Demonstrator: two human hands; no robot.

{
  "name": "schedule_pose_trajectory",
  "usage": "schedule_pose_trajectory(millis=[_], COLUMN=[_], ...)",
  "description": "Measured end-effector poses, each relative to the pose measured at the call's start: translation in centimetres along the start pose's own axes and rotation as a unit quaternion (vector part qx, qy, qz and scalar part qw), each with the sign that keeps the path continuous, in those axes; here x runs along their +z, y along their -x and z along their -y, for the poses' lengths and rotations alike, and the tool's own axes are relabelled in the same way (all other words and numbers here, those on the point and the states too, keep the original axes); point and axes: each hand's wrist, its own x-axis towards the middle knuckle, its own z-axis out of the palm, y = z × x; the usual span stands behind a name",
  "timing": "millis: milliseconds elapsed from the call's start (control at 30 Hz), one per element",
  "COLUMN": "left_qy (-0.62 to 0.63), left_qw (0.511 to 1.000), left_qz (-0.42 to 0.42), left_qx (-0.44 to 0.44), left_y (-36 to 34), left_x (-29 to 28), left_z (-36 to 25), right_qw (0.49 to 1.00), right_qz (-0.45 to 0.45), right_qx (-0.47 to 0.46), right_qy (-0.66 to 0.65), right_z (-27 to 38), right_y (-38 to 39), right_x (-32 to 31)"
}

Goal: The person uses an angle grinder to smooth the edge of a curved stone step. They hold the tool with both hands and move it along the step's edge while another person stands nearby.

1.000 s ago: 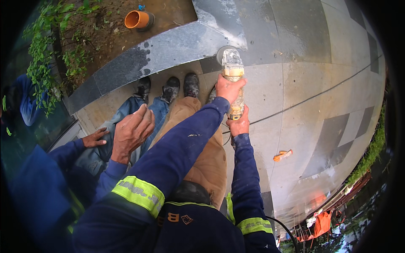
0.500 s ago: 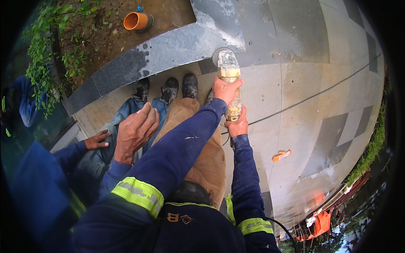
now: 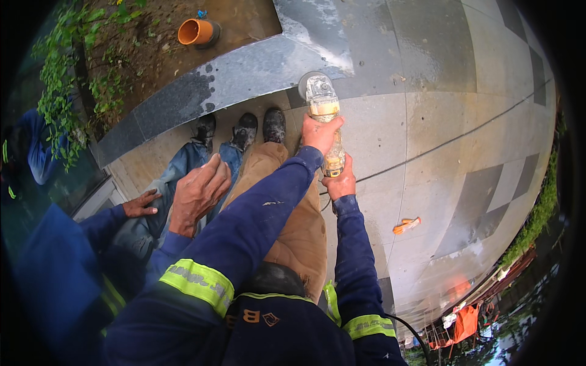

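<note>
A dusty, yellow-bodied angle grinder (image 3: 324, 108) is held in both my hands, its round disc at the edge of the grey stone slab (image 3: 244, 69). My left hand (image 3: 321, 133) wraps round the front of the body, just behind the head. Farther back, my right hand (image 3: 340, 179) is closed round the rear end, where a dark cord (image 3: 427, 147) shows nearby. Whether the disc touches the stone I cannot tell.
To my left a co-worker in jeans holds one raised hand (image 3: 199, 192) near my left arm. An orange pipe (image 3: 196, 32) stands in the soil bed beyond the slab. An orange and white glove (image 3: 407, 226) lies on the paving at right.
The grinder and both my hands have shifted slightly left, carrying the disc along the slab's edge. The co-worker's raised hand has moved a little.
</note>
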Motion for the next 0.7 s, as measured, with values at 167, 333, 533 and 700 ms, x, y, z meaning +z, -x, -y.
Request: schedule_pose_trajectory(millis=[167, 333, 533, 700], left_qy=[-0.061, -0.028, -0.007, 0.018], left_qw=[0.997, 0.999, 0.999, 0.999], left_qz=[-0.002, -0.006, -0.001, -0.026], left_qx=[0.048, 0.02, 0.037, 0.03], left_y=[-1.5, -0.8, -1.5, -1.6], left_x=[2.0, 1.2, 1.6, 0.8], left_z=[-0.6, -0.9, -2.4, -1.5], right_qw=[0.999, 1.0, 0.999, 1.0], right_qz=[-0.018, -0.001, -0.016, 0.017], right_qx=[0.017, 0.019, -0.028, -0.02], right_qy=[-0.046, 0.001, -0.002, 0.009], right_z=[0.6, 1.1, 1.6, 2.9], right_y=[-1.6, -1.2, -2.0, -1.5], right_x=[-0.5, -1.0, -0.9, -1.3])
